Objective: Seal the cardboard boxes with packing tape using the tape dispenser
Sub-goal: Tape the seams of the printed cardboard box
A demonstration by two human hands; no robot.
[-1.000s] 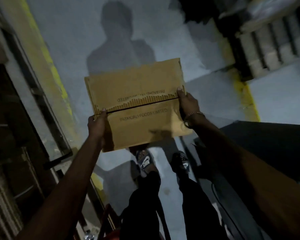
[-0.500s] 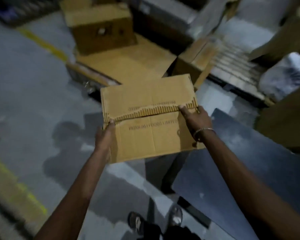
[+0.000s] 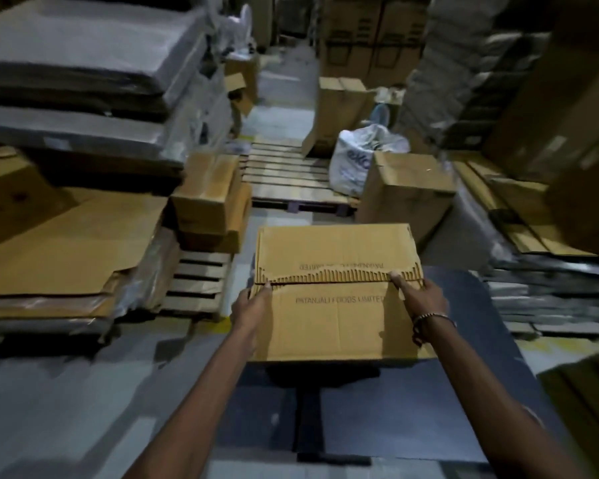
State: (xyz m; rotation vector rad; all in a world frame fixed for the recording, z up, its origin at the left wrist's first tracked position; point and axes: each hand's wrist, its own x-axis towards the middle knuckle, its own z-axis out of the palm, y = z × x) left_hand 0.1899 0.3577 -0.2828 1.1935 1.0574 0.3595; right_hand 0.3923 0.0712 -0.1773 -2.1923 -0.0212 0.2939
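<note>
Above dark table (image 3: 464,392): both hands (image 3: 253,309) grip cardboard box (image 3: 336,326) w/ flaps shut.

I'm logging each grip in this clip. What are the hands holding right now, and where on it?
Both hold one cardboard box: the left hand grips its left edge, the right hand its right edge, both near the centre flap seam.

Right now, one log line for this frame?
carry | brown cardboard box, flaps closed, untaped | left hand, right hand grip its sides | tape dispenser unseen

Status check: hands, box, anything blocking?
Left hand and right hand grip the cardboard box ends. Seam untaped. No tape dispenser in view.
</note>
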